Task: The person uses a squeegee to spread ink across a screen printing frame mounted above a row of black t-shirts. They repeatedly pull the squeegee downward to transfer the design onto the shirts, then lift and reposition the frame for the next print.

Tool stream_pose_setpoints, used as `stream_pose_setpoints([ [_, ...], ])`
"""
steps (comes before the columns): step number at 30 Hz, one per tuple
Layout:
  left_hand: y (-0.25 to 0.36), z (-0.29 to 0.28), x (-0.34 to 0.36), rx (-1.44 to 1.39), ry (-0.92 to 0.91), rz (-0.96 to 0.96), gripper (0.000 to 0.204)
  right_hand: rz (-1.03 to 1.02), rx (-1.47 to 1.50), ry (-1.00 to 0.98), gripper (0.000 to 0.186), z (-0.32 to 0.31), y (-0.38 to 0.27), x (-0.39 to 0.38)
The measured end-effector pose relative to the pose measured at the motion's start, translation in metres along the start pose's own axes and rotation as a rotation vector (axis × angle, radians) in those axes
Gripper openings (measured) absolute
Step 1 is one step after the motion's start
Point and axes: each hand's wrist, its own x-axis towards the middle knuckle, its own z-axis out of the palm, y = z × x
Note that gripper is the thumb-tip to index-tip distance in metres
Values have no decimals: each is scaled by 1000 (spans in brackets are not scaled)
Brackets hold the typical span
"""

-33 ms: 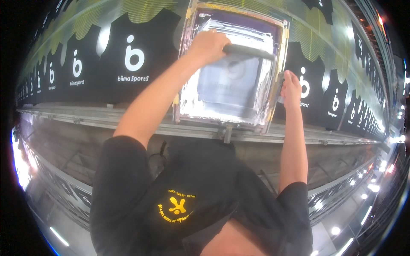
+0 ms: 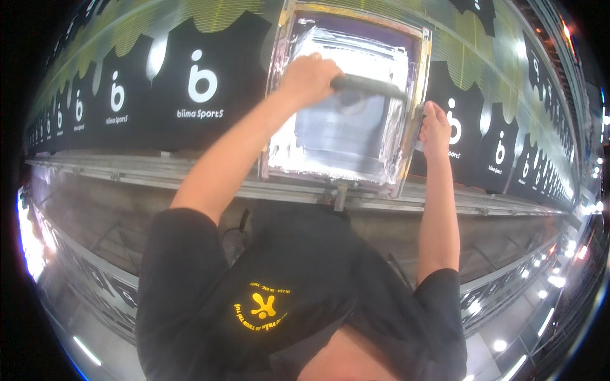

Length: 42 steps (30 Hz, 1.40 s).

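My left hand (image 2: 310, 79) is closed round the left end of a dark squeegee (image 2: 375, 87), which lies across the upper part of a printing screen (image 2: 340, 130). White ink is smeared thickly around the screen's mesh, and a greyish see-through area lies in the middle. At the right edge of the screen's frame (image 2: 419, 82), my right hand (image 2: 434, 132) is closed on the frame's side; its exact grip is partly hidden by the fingers. Dark cloth pieces with white prints lie on both sides, the nearest being a left shirt panel (image 2: 244, 63) and a right shirt panel (image 2: 467, 95).
A long metal rail (image 2: 127, 176) runs along the near edge of the printing table. A small metal bracket (image 2: 340, 198) sits on it below the screen. Rows of printed dark panels stretch away to both sides. Ceiling-type lights (image 2: 499, 344) glow at the lower right.
The squeegee and my left hand have moved slightly nearer to me over the screen. My right hand stays at the frame's right side.
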Motion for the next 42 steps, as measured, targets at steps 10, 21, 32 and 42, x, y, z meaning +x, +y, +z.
stream_pose_setpoints([
  [10,77,9,-206,1,178,92,55,-291,35,154,38,25,-12,-14],
  [21,-103,-129,-280,70,-51,-68,45,-241,216,80,24,260,48,-92],
  [32,-238,-211,-265,148,-80,38,34,-186,-51,159,35,382,28,-151],
  [42,-335,-220,-42,233,-27,55,39,-257,-274,266,45,377,37,-123],
])
